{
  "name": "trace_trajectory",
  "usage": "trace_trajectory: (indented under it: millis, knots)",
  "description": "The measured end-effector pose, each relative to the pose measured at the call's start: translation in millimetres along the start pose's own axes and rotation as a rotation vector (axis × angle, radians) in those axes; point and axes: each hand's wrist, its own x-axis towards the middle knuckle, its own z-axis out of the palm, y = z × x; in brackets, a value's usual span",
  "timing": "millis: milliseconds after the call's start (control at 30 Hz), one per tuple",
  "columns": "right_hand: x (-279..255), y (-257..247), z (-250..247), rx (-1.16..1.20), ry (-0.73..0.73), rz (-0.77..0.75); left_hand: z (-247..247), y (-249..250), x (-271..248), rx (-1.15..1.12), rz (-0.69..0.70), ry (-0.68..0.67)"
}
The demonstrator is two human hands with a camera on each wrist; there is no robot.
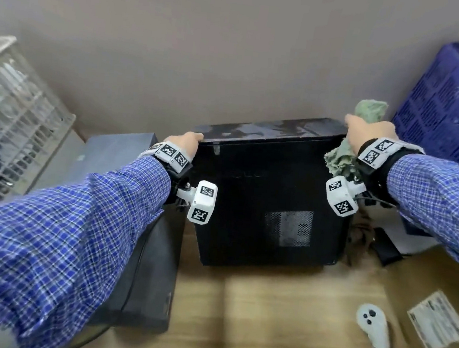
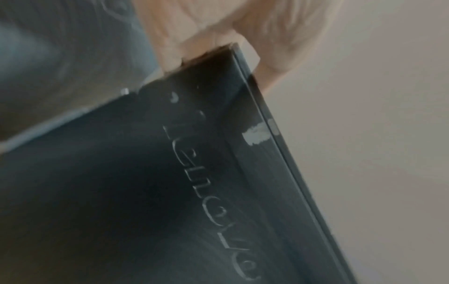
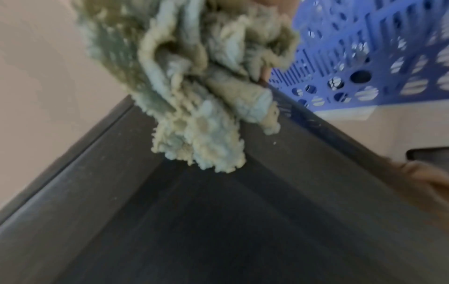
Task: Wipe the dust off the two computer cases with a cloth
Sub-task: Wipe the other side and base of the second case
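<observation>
checked sleeves [image 1: 55, 229] fill the near head view. left hand [image 1: 187, 143] curls over the top left corner of the upright black case [image 1: 263, 194], gripping it; right hand [image 1: 368, 133] clutches a green cloth [image 1: 369, 109] at the top right corner. a second case [image 1: 143, 278] lies flat just left. only the left wrist view shows raised lettering [image 2: 213, 188] on the panel; only the right wrist view shows cloth touching the case edge. contents of the blue crate [image 1: 450, 106] and wire basket [image 1: 4, 122] can't be made out.
</observation>
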Motion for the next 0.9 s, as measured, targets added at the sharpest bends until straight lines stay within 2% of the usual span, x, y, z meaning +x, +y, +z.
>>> trace_trajectory:
  millis: [133, 233, 367, 567, 800, 900]
  knots:
    - [-16, 23, -10, -0.028, 0.011, -0.04, -6, -9, -34, 0.207, 0.168, -0.054]
    - [-36, 35, -18, -0.042, 0.01, -0.045, -10, -22, -51, 0.252, 0.222, -0.09]
    - [-59, 58, -25, -0.089, 0.029, -0.032, -12, -52, -70, 0.268, 0.209, -0.114]
    - [-85, 91, -39, -0.152, 0.014, -0.031, -9, -98, -112, 0.081, 0.256, -0.155]
    - [-89, 111, -51, -0.253, -0.105, -0.078, -8, -112, -135, 0.081, 0.243, -0.174]
    - [-85, 106, -56, -0.339, -0.187, -0.117, -12, -108, -133, 0.182, 0.224, -0.17]
